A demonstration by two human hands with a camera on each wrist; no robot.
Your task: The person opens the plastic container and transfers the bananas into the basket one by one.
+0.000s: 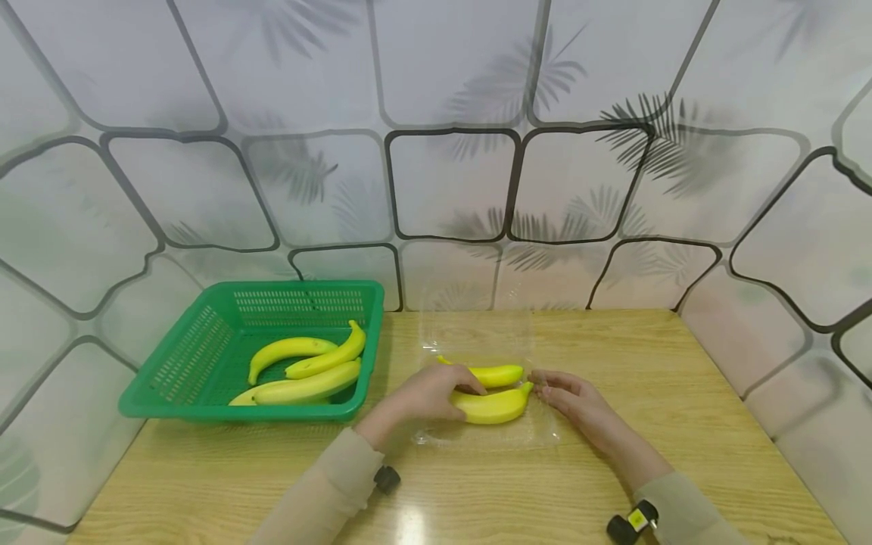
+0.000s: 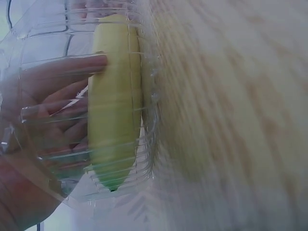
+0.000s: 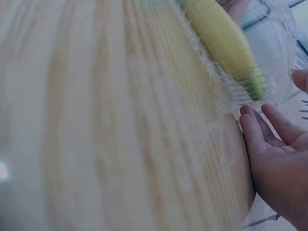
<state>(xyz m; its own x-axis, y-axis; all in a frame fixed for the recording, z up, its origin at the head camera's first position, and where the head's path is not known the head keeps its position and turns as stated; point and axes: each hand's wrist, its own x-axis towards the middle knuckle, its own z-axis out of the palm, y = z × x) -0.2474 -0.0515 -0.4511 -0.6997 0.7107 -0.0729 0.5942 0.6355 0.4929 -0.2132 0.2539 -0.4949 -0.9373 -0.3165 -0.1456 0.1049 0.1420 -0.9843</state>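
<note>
A clear plastic clamshell box (image 1: 436, 437) lies on the table with its see-through lid (image 1: 477, 329) raised at the back. Two yellow bananas are inside: a rear banana (image 1: 500, 375) and a front banana (image 1: 496, 407), roughly side by side. My left hand (image 1: 431, 393) reaches into the box and holds the front banana by its left end, fingers between the two bananas. In the left wrist view, that banana (image 2: 114, 103) shows through the ribbed plastic wall. Loosely extended, the fingers of my right hand (image 1: 575, 401) are at the box's right side, holding nothing; contact is unclear.
To the left stands a green plastic basket (image 1: 129, 401) with slotted walls. Several bananas (image 1: 309, 384) lie in it, heaped toward its right side. The wooden table (image 1: 613, 341) meets a patterned wall covering (image 1: 450, 182) at the back and on the sides.
</note>
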